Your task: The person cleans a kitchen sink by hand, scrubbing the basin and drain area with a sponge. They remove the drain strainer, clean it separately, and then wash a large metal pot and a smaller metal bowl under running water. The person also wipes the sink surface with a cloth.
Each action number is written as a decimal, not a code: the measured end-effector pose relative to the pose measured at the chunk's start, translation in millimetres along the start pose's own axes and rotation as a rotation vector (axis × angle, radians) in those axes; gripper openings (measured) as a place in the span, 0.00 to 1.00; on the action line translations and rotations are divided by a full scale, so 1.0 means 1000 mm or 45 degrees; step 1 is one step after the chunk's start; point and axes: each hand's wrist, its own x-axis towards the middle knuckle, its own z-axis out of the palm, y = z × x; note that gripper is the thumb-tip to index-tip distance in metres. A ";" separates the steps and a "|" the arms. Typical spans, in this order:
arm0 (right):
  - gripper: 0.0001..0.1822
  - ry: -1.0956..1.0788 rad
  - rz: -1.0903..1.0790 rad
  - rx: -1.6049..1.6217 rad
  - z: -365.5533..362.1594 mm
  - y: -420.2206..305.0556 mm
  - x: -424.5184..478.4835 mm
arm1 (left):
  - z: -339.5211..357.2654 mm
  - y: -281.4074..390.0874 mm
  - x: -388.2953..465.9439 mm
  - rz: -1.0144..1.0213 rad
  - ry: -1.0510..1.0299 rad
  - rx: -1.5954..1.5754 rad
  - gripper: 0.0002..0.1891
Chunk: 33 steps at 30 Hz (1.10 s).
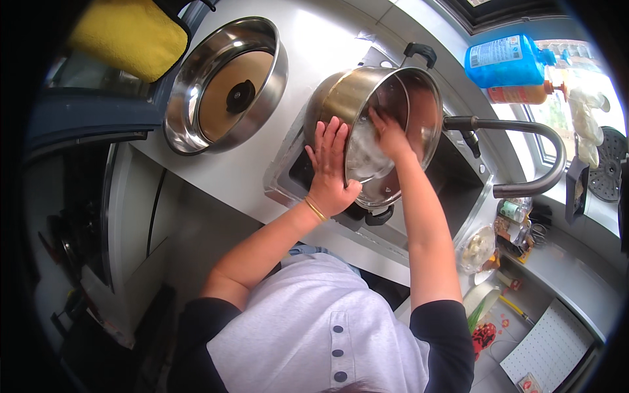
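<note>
A large two-handled stainless steel pot (339, 93) is tipped on its side over the sink (447, 182), its mouth turned to the right. My left hand (334, 172) grips its near wall, fingers spread along the outside and thumb hooked at the rim. Inside the pot is my right hand (390, 135), fingers against the inner wall. Beside those fingers is a whitish, blurred patch (368, 152), which could be moving water or a cloth. Whether my right hand holds anything is unclear. One black pot handle (421, 53) points to the far side, the other (379, 216) toward me.
A pot lid (241, 132) with a black knob lies on the counter at left. The faucet (530, 127) arches over the sink's right side. Blue (506, 61) and orange (521, 93) bottles stand by the window. A yellow cloth (130, 42) hangs upper left; a bagged item (477, 248) sits at right.
</note>
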 end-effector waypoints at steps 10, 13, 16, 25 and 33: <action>0.35 -0.896 0.112 0.509 -0.023 -0.088 -0.050 | 0.009 0.003 -0.004 0.141 0.200 0.032 0.47; 0.30 -0.865 0.106 0.623 -0.059 -0.109 -0.077 | 0.013 0.001 -0.003 0.155 0.242 0.067 0.46; 0.25 -0.831 0.125 0.377 -0.079 -0.091 -0.095 | 0.017 -0.002 -0.001 0.185 0.268 0.158 0.45; 0.21 -0.615 0.012 0.850 -0.052 -0.091 -0.116 | 0.029 -0.009 -0.041 -0.654 0.264 -0.335 0.51; 0.23 -0.338 0.138 0.770 -0.070 -0.106 -0.122 | 0.006 0.047 -0.072 -0.913 -0.124 -0.976 0.55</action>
